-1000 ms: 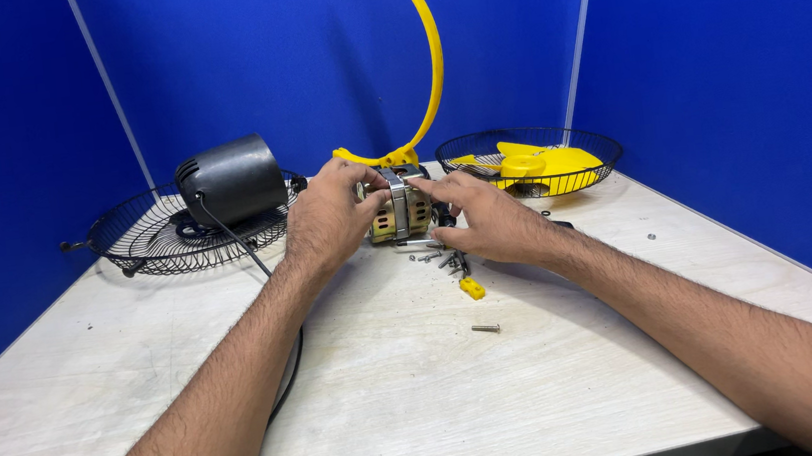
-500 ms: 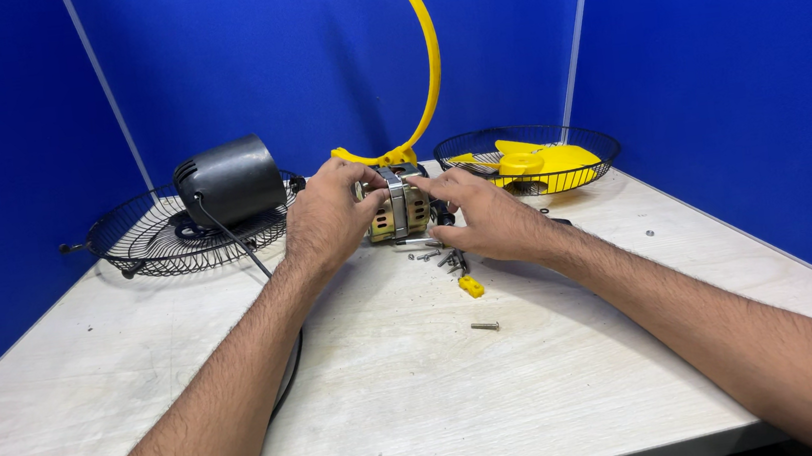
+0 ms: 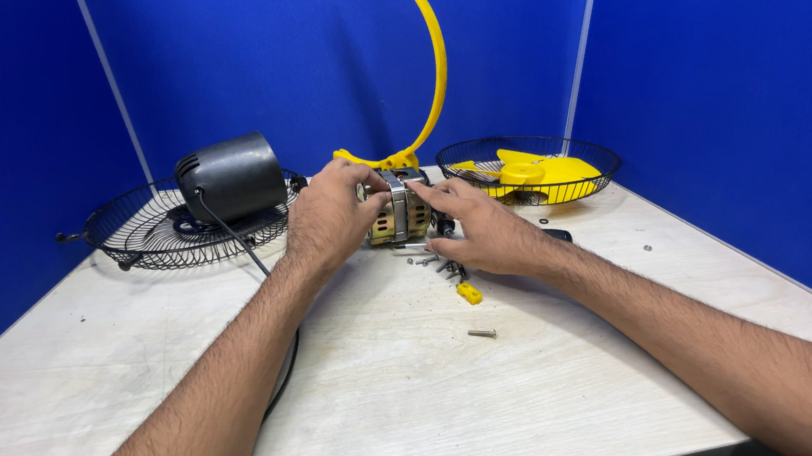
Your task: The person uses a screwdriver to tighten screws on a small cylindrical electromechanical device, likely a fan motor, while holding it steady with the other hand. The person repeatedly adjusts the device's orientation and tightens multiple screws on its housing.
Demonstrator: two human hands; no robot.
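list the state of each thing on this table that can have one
fan motor: bare, out of its housing, upright on the table
left hand: gripping the motor's left side
right hand: fingers on the motor's right side
black motor housing: off, lying on its side
left fan grille: detached, lying flat
right fan grille: detached, holding the yellow blade
loose screw: out, lying on the table

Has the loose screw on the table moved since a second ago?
No. The loose screw lies just below the small yellow piece, as before.
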